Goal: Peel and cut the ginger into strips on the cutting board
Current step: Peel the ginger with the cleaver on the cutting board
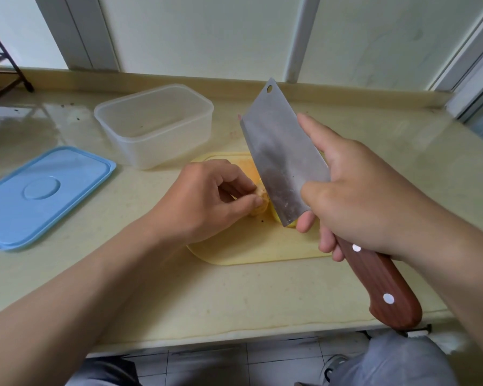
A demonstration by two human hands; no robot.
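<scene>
Ginger held against cleaver, over yellow cutting board.

Left hand (207,196): fingertips curled, pinching ginger (260,206) just above cutting board (248,246). Right hand (357,196): wrapped round the wooden handle of cleaver (282,162), thumb and forefinger on the tilted blade, which touches the ginger. Clear plastic container (154,126) and blue lid (39,196) to the left on beige countertop (234,302).

Domestic kitchen. A pale stone bench (234,296) runs beneath window panes (195,32) and carries a yellow cutting board (251,246), a clear plastic food container (151,151) and a blue lid (42,196); a wooden-handled cleaver (279,157) is held above the board. Tiled floor (207,363) shows below the bench edge.
</scene>
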